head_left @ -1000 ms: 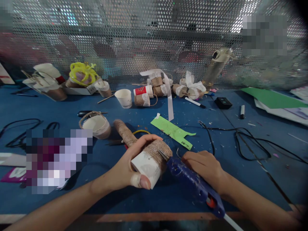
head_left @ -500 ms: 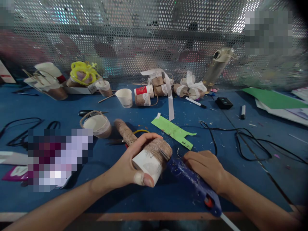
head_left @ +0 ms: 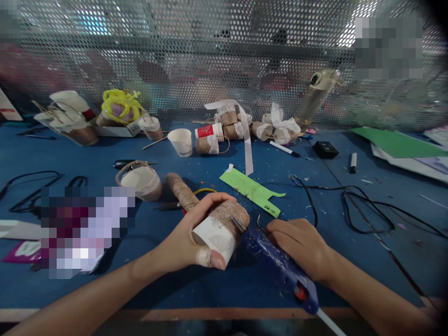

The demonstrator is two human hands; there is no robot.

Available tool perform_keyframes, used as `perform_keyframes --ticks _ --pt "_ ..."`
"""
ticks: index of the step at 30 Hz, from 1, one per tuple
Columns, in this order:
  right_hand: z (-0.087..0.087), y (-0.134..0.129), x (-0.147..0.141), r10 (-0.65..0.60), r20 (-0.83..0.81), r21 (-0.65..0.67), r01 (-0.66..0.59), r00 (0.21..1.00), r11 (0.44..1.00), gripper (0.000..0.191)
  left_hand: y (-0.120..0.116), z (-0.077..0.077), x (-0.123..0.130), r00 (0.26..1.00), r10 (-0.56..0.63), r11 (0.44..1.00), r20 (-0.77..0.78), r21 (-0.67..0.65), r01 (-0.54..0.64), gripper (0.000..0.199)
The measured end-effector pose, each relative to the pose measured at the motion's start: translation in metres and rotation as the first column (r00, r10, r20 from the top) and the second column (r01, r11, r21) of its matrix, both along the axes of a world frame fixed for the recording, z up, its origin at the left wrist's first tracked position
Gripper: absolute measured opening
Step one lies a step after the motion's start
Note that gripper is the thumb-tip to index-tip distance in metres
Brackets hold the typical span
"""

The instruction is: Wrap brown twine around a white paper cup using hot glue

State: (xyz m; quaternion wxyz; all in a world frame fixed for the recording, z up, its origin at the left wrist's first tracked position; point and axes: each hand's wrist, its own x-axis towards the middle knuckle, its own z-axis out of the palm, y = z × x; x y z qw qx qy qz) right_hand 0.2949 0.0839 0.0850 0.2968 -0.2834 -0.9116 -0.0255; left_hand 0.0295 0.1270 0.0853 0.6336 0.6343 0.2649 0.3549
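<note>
My left hand [head_left: 196, 242] is wrapped round a paper cup [head_left: 215, 238], tilted on its side with its base toward the right. Brown twine covers its lower part; the rest is bare white. In my right hand [head_left: 297, 245] is a blue glue gun [head_left: 280, 268] with a white glue stick [head_left: 331, 322] coming out of its back. The metal nozzle lies against the cup near the edge of the twine; I cannot tell whether glue is flowing. Behind my left hand a roll of brown twine [head_left: 181, 190] lies on the table, partly hidden by the fingers.
A handled cup [head_left: 142, 183] stands at left. Behind are a white paper cup [head_left: 181, 142], several twine-covered cups [head_left: 208, 144], white ribbon [head_left: 248, 149] and a clear bottle [head_left: 315, 98]. Green paper [head_left: 252, 189] lies beyond my hands. A black cable [head_left: 353, 221] runs at right, before a perforated metal screen [head_left: 196, 56].
The glue gun has shifted slightly up and left, its nozzle moving along the twine toward the bare white part. The cup and my left hand stay nearly still.
</note>
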Motion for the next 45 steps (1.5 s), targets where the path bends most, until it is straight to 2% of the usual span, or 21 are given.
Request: perform_keyframes --ticks 6,15,21,31,37,45 --pt "0.003 0.001 -0.001 0.005 -0.004 0.012 -0.005 1.000 1.000 0.042 -0.001 0.004 0.000 1.000 -0.009 0.999 -0.025 0.038 0.010 0.089" --pt "-0.003 0.000 0.001 -0.005 -0.004 -0.005 0.005 1.000 1.000 0.042 -0.001 0.004 -0.001 0.996 0.027 0.999 -0.091 0.045 -0.023 0.097" --pt "0.002 0.000 0.002 0.017 0.021 -0.017 -0.017 1.000 1.000 0.040 -0.003 0.011 0.000 0.979 0.099 0.986 -0.176 0.150 -0.073 0.094" --pt "0.008 0.000 0.001 0.028 0.033 -0.010 -0.027 0.999 1.000 0.043 0.001 0.016 -0.003 0.957 0.118 0.958 -0.265 0.284 -0.039 0.096" --pt "0.012 0.000 0.001 0.051 0.070 -0.025 -0.050 0.996 0.998 0.045 0.000 0.024 -0.004 0.932 0.127 0.954 -0.341 0.300 -0.020 0.096" --pt "0.014 0.001 0.001 0.052 0.080 -0.039 -0.049 0.995 0.998 0.050 -0.002 0.027 -0.003 0.922 0.126 0.959 -0.365 0.284 -0.018 0.094"
